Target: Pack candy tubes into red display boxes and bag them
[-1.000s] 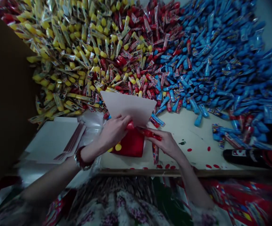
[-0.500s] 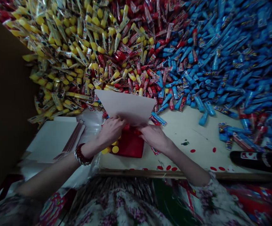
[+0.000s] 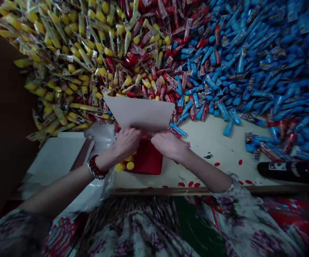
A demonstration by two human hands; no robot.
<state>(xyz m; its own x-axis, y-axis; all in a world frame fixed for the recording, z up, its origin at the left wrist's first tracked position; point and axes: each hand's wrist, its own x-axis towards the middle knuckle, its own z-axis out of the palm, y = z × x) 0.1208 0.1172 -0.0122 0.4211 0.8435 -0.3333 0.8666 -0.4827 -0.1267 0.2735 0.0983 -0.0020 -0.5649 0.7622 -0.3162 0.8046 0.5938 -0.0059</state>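
Observation:
A red box (image 3: 149, 162) lies near the front edge of the table. At its far side a white card panel (image 3: 143, 113) stands tilted up, like a raised lid. Both my hands are curled at the foot of this panel, over the box's far part. My left hand (image 3: 129, 141) is closed on the left, its fingertips hidden against the panel. On the other side my right hand (image 3: 167, 143) is closed too, its fingertips tucked out of sight. Several yellow-capped tubes (image 3: 124, 165) stick out under my left wrist, at the box's left side.
Wrapped yellow tubes (image 3: 63, 85), red ones (image 3: 167, 14) and blue ones (image 3: 250, 71) are heaped behind. Stacked white cards (image 3: 55, 153) lie left on clear plastic (image 3: 104, 139). A black bottle-like object (image 3: 282, 170) rests at right. Red oval pieces (image 3: 190, 184) dot the table front.
The whole view has shifted slightly. My right hand has curled tighter at the panel's foot, and my left fingers are bent further in. The panel stays raised.

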